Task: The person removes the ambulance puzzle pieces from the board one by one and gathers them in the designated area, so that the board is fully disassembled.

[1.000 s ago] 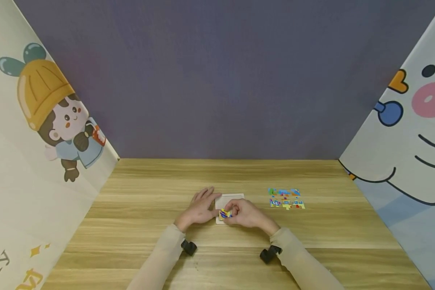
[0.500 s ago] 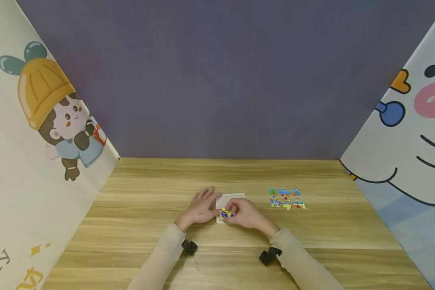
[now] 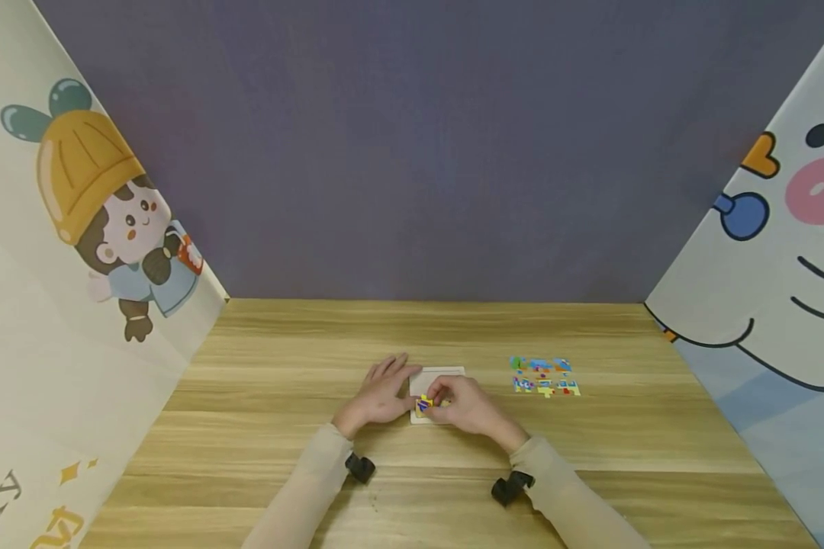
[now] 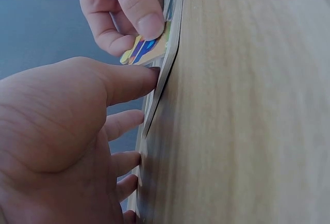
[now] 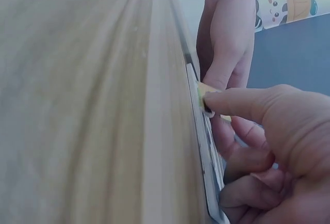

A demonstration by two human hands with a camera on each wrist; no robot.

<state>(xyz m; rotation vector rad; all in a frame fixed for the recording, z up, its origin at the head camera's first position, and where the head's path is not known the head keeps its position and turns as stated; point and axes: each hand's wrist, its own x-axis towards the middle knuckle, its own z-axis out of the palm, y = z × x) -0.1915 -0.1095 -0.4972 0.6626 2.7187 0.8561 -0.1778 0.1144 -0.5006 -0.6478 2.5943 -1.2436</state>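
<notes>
A white puzzle tray (image 3: 446,371) lies flat on the wooden table, its near left corner between both hands. My right hand (image 3: 463,404) pinches a yellow puzzle piece (image 3: 423,405) with a blue and purple print between thumb and fingers, over that corner. In the left wrist view the puzzle piece (image 4: 149,47) stands tilted, one edge down at the tray's rim (image 4: 172,43). My left hand (image 3: 382,393) rests at the tray's left side with fingers spread, its thumb touching the rim just beside the piece. Part of the tray is hidden under the right hand.
Several colourful puzzle pieces (image 3: 542,375) lie in rows on the wooden table (image 3: 302,351), to the right of the tray. A dark grey panel (image 3: 412,152) stands along the table's back edge, with cartoon-printed walls on both sides.
The yellow piece has turned a little in my right fingers, and its blue print shows more plainly. The left hand has stayed in place at the tray.
</notes>
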